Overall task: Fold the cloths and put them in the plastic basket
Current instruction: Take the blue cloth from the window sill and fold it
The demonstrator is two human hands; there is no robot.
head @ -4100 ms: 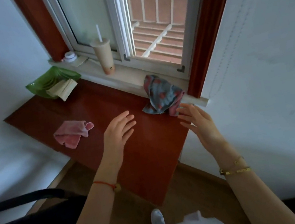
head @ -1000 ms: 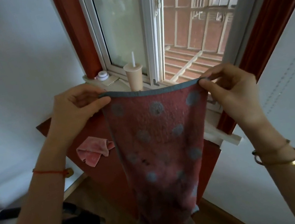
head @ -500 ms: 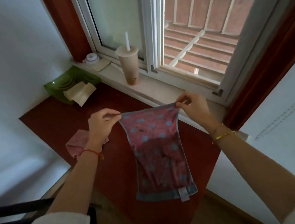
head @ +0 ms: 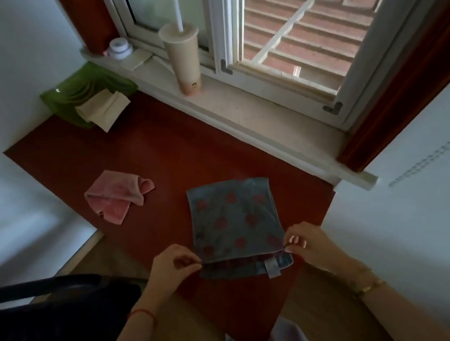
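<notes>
Both hands pinch the dotted cloth [head: 234, 222]: the left hand [head: 171, 265] grips the near left corner of its folded-over top layer, the right hand [head: 305, 241] the near right corner, and the cloth lies flat on the red worktop [head: 155, 158] with its lower layer and a white tag showing past the near edge. Fingertips are partly hidden behind the cloth edge. A crumpled pink cloth [head: 118, 193] lies well to the left, the green basket [head: 78, 94] with a beige cloth [head: 103, 109] hanging over its rim sits in the far left corner, and a cup [head: 184, 60] with a straw stands on the window sill [head: 235, 102].
</notes>
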